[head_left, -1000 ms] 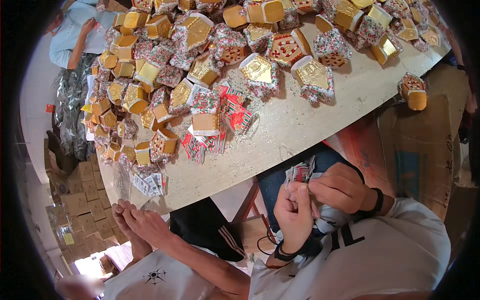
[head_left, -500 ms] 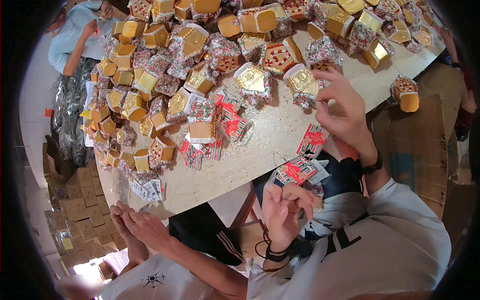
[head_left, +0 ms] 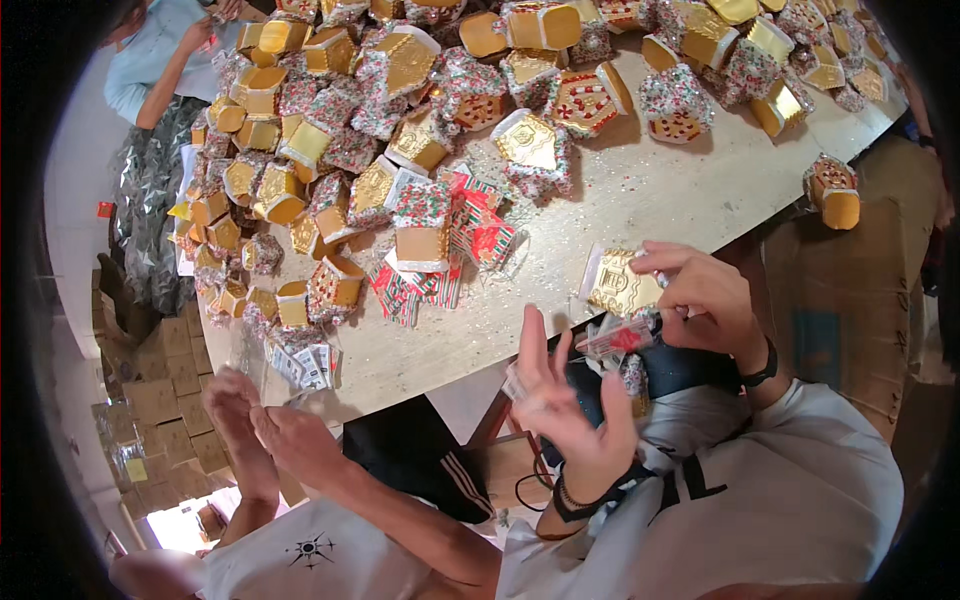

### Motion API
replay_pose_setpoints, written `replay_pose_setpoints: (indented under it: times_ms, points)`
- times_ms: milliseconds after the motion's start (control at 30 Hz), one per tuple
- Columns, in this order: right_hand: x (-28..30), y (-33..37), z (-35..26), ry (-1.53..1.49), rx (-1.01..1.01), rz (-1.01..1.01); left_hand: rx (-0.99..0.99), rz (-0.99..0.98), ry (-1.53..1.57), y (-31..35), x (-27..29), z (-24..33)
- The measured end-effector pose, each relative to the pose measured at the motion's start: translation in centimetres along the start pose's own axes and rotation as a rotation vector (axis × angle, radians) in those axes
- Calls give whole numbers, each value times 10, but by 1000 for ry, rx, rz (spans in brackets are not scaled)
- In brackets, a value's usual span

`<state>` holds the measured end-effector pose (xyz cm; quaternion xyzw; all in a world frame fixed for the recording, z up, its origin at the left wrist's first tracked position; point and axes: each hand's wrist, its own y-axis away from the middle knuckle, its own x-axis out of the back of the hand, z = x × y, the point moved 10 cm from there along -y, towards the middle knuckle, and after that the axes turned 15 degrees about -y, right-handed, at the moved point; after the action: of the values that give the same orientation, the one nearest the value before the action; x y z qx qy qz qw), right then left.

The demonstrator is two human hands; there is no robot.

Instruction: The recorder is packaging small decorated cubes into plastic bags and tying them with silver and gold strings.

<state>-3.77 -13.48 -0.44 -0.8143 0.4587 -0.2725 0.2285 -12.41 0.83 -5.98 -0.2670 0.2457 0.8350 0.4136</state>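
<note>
My right hand (head_left: 708, 300) is closed on a gold house-shaped ornament (head_left: 622, 282) with a white edge, at the table's near edge. Just below it, a red card or packet in clear plastic (head_left: 625, 338) sits close to the same hand's fingers; I cannot tell whether they touch it. My left hand (head_left: 575, 400) is raised over my lap with fingers spread and smeared by motion. Something small and pale shows by its fingers, too blurred to name. Another sprinkle-covered piece (head_left: 635, 380) lies partly hidden between my hands.
Many gold and sprinkle-covered house ornaments (head_left: 410, 60) crowd the table (head_left: 720, 190). Red and green striped cards (head_left: 480, 230) lie near its middle, white tags (head_left: 305, 365) at the near left. A co-worker's hands (head_left: 270, 430) work at my left; another person (head_left: 165, 60) sits at the far left.
My right hand has come down and toward me, bringing a gold house ornament from the table. My left hand has opened from a pinch. The red cards by my lap have shifted.
</note>
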Motion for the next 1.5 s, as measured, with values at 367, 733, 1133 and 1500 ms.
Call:
replay_pose_setpoints:
  times_ms: [367, 733, 1133, 1500]
  points:
    - [-24, 1, -27, -596, -93, -35, -39, -77, -825, -3, 11, 9]
    - [-26, -5, -65, -359, 92, 35, -184, 65, -535, 4, 30, 43]
    - [-39, 1, -70, -284, 31, -79, -30, 78, -239, 25, 48, 13]
    - [-44, 5, -71, -249, 61, -74, -83, 122, -519, 25, 54, 26]
